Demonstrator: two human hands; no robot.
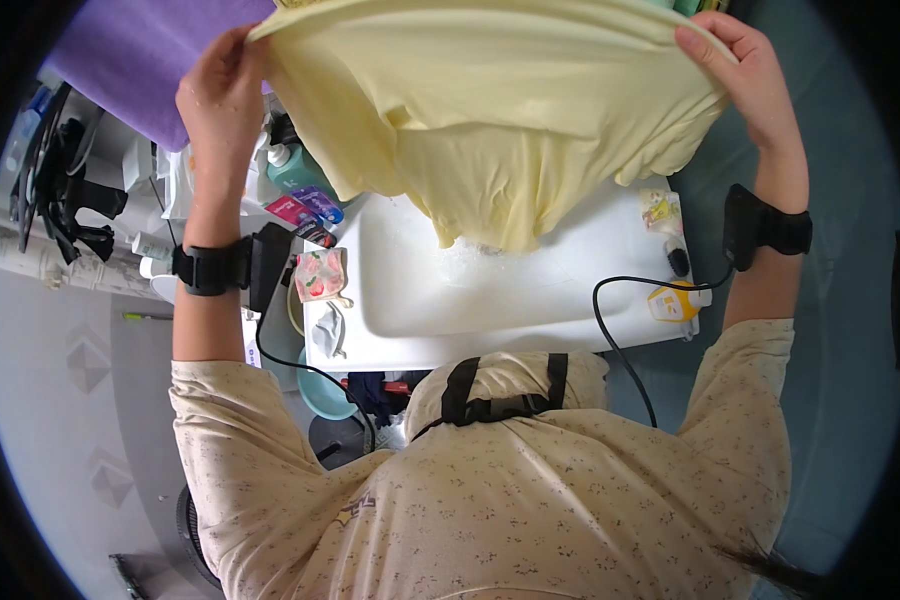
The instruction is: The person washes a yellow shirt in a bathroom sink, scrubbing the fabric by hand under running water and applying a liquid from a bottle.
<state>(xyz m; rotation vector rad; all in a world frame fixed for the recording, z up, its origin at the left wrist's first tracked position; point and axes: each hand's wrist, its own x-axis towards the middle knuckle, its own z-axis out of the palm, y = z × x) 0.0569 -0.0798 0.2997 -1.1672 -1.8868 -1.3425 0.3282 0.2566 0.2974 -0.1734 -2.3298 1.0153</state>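
A pale yellow cloth garment [487,97] is stretched wide between my two raised hands. My left hand [221,94] grips its upper left corner, with water drops on the skin. At the upper right, my right hand [746,67] pinches the other end between thumb and fingers. The garment hangs in folds over a white washbasin [435,307], its lower edge low over the bowl; whether it touches the bottom I cannot tell. Some water shows in the bowl beneath it. The cloth hides the basin's far side.
On the basin's left rim lie a fruit-print pouch [320,274] and a grey cloth piece [328,330]. A yellow bottle [675,302], a black brush [676,259] and a printed packet [661,210] line the right rim. Left stand a green pump bottle [296,169] and tubes [300,214]. A purple towel [157,67] hangs upper left.
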